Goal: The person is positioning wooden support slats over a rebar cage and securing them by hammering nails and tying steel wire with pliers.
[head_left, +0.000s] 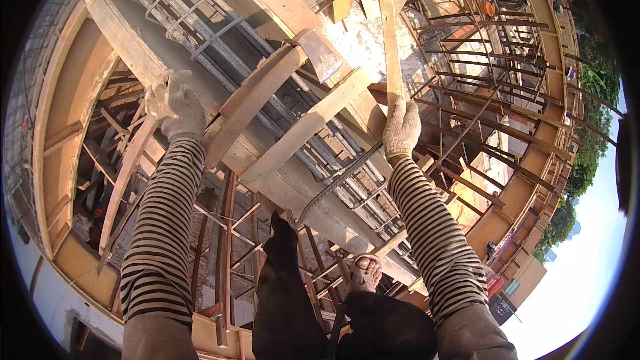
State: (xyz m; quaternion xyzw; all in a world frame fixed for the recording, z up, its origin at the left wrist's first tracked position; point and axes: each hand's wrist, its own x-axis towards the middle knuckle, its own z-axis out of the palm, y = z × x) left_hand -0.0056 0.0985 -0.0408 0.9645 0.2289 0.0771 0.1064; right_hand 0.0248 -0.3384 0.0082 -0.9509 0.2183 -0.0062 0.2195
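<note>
My right hand, in a pale knitted glove, is closed around the lower end of a long narrow wooden slat that points away from me. On the left, my gloved left hand has its fingers curled at the edge of a long formwork board; its fingertips are partly hidden. Between my hands, two short wooden crosspieces, a nearer-left one and a right one, lie across the beam form. Inside the form runs a cage of steel reinforcing bars. A bent steel bar crosses its near side.
My sandalled foot is by the beam's near side, above open gaps with timber props far below. A framework of poles fills the right. A curved formwork wall stands left; trees rise beyond.
</note>
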